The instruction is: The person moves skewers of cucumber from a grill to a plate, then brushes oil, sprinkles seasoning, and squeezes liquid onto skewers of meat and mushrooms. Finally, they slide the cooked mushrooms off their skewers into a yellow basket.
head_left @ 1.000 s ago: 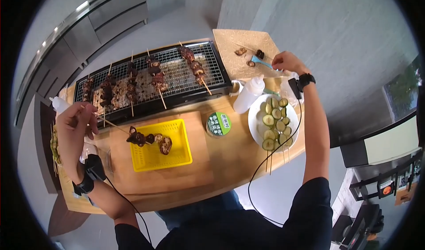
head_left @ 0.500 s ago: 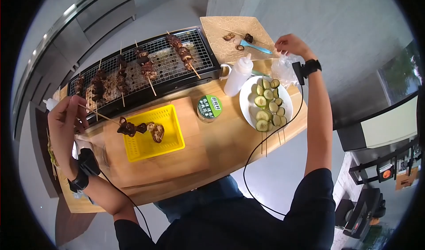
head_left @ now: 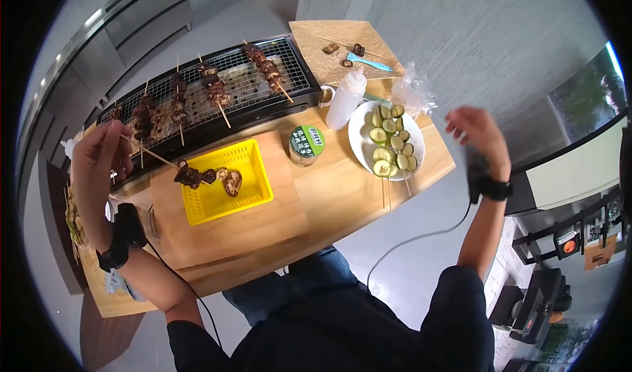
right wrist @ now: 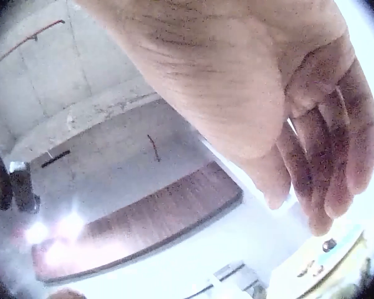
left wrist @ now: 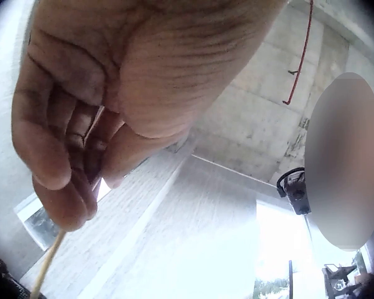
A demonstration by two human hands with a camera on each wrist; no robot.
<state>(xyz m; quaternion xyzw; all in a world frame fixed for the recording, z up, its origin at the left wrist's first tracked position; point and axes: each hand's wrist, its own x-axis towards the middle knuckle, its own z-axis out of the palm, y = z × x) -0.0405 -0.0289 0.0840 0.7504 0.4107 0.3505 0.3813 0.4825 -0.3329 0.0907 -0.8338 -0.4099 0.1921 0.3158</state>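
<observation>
My left hand pinches the bare end of a wooden skewer at the left of the head view. Dark browned pieces on that skewer hang over the yellow basket. In the left wrist view the thumb and fingertips of the left hand meet on the stick. My right hand is in the air right of the table, fingers loosely bent and holding nothing; the right wrist view shows the same hand empty. A blue brush lies on the patterned board.
A black grill with several skewers stands at the back left. A white squeeze bottle, a green-labelled tub, a white plate of sliced vegetable skewers and a crumpled clear bag are on the right half of the wooden table.
My right hand has let go of the blue brush and moved right and down, off past the clear bag. The left hand still holds its skewer over the basket. The head view has shifted.
</observation>
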